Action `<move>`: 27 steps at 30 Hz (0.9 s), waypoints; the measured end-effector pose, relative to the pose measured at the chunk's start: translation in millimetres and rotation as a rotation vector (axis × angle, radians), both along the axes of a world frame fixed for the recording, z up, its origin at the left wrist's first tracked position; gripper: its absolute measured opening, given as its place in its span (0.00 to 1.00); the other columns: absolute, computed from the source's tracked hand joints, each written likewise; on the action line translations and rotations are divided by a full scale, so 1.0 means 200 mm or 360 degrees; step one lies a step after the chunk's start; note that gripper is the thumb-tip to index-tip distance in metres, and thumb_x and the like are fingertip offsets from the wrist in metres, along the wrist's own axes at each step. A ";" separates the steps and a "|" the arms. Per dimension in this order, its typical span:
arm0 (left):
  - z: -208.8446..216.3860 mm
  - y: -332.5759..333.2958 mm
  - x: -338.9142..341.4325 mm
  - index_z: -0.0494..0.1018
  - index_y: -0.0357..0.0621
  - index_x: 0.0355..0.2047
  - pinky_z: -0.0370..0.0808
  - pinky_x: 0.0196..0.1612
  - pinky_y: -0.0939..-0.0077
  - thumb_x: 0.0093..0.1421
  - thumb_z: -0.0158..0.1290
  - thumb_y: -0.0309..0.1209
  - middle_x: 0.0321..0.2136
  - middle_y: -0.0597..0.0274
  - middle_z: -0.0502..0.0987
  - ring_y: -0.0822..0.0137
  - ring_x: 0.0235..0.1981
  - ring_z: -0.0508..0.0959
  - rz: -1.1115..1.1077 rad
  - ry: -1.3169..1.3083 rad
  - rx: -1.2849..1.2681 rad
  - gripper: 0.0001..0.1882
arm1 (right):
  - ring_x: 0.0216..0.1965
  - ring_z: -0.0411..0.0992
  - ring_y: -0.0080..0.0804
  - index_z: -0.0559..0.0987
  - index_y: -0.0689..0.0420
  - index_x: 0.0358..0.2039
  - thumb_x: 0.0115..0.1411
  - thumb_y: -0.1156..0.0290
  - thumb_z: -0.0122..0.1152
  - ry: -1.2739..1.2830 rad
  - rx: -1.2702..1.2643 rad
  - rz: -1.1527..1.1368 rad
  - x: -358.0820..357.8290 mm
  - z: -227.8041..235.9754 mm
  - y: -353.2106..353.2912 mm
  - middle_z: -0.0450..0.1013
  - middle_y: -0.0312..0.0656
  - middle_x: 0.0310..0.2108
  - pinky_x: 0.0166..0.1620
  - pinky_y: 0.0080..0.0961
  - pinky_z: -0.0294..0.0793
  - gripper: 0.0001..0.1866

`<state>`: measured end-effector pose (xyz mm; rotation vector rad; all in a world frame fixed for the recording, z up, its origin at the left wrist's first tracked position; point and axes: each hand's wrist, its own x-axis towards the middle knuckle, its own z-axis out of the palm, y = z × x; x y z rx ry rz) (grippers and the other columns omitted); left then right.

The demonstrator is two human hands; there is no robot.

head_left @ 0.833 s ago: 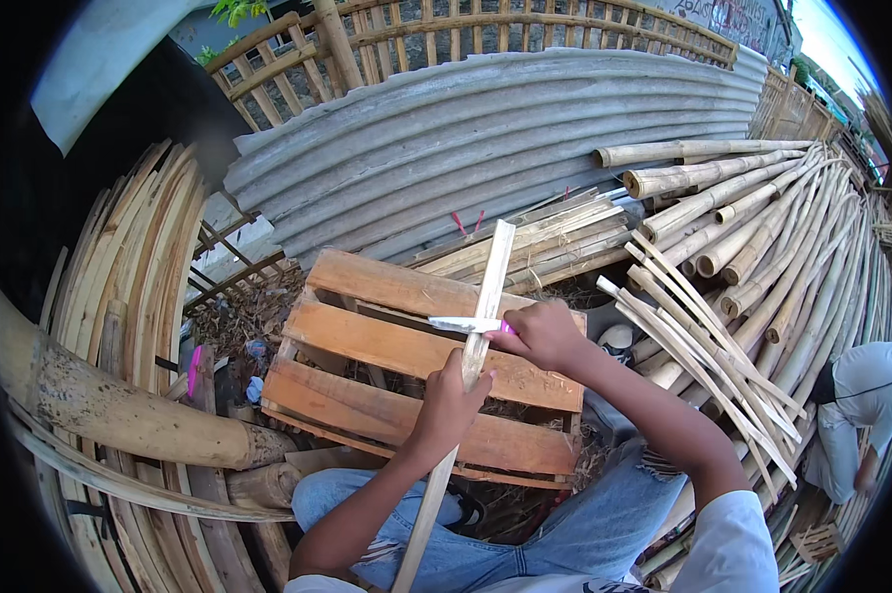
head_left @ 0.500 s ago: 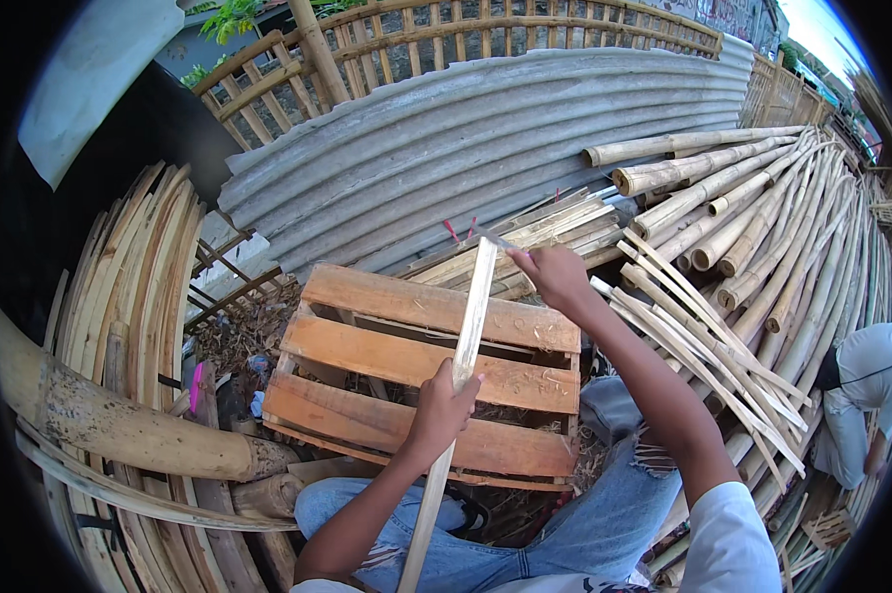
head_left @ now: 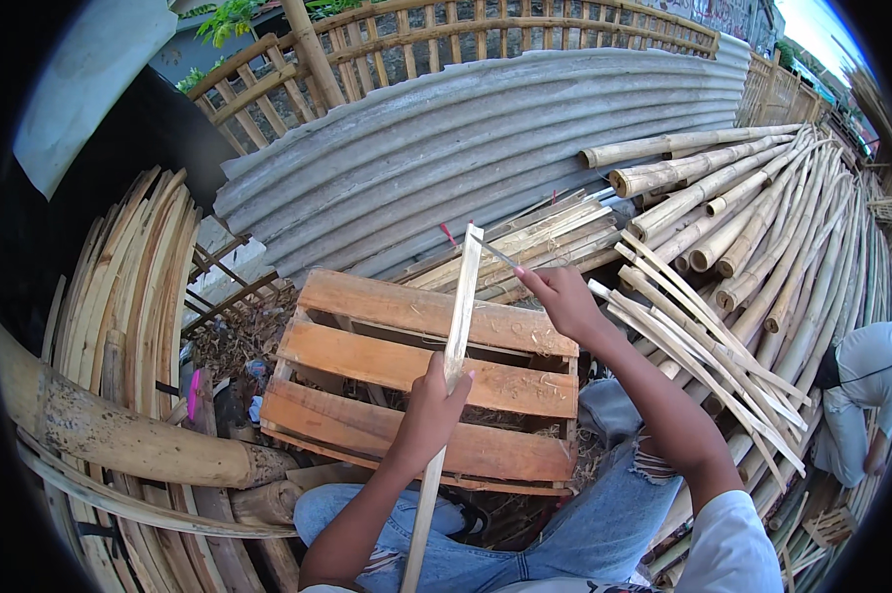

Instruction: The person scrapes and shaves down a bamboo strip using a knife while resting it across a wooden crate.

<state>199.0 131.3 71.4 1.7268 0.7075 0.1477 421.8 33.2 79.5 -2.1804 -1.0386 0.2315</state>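
A long pale bamboo strip slants up from my lap over an orange-brown slatted wooden crate. My left hand is closed around the strip near its middle. In my right hand is a knife, its thin blade pointing up and left to the strip's far end. The blade meets or lies very close to that tip. The knife's handle is hidden inside my closed fingers.
Bamboo poles are piled on the right, with split strips across them. Another person crouches at far right. Wooden slats and a thick bamboo pole lie left. Corrugated sheeting stands behind the crate.
My right hand has moved slightly down and right, and more of the knife blade shows. The strip's far end has shifted a little left and up.
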 end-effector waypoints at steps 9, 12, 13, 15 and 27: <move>0.05 -0.07 -0.01 0.59 0.32 0.43 0.67 0.31 0.49 0.64 0.46 0.33 0.23 0.34 0.71 0.34 0.28 0.72 -0.0044 0.0091 0.0723 0.16 | 0.18 0.70 0.51 0.77 0.57 0.18 0.61 0.41 0.44 -0.0593 -0.0106 0.0662 -0.22 -0.02 0.10 0.68 0.49 0.12 0.24 0.43 0.68 0.32; 0.04 -0.06 0.00 0.59 0.32 0.43 0.67 0.31 0.49 0.63 0.47 0.33 0.23 0.34 0.71 0.34 0.28 0.72 -0.0033 0.0116 0.0754 0.16 | 0.17 0.67 0.51 0.75 0.59 0.17 0.62 0.45 0.45 -0.0462 0.0003 0.0308 -0.02 0.00 0.18 0.64 0.50 0.10 0.24 0.43 0.63 0.31; 0.05 -0.07 0.01 0.59 0.32 0.43 0.67 0.31 0.49 0.63 0.47 0.33 0.23 0.34 0.71 0.34 0.28 0.72 -0.0035 0.0106 0.0757 0.16 | 0.17 0.67 0.51 0.75 0.59 0.17 0.62 0.45 0.45 -0.0471 0.0005 0.0303 -0.01 -0.01 0.16 0.64 0.50 0.10 0.24 0.43 0.63 0.31; 0.05 -0.06 -0.01 0.59 0.33 0.42 0.67 0.30 0.49 0.63 0.47 0.33 0.23 0.34 0.71 0.34 0.28 0.72 -0.0030 0.0129 0.0740 0.16 | 0.17 0.67 0.51 0.76 0.58 0.17 0.62 0.44 0.45 -0.0517 -0.0033 0.0472 -0.11 -0.01 0.16 0.64 0.50 0.10 0.24 0.44 0.64 0.30; -0.01 -0.06 -0.01 0.60 0.33 0.38 0.68 0.25 0.51 0.61 0.50 0.34 0.18 0.37 0.71 0.36 0.24 0.74 -0.0102 -0.0051 0.0719 0.16 | 0.18 0.71 0.49 0.76 0.58 0.15 0.61 0.42 0.43 -0.0603 -0.0079 0.0505 -0.07 -0.07 0.12 0.68 0.51 0.12 0.24 0.43 0.69 0.33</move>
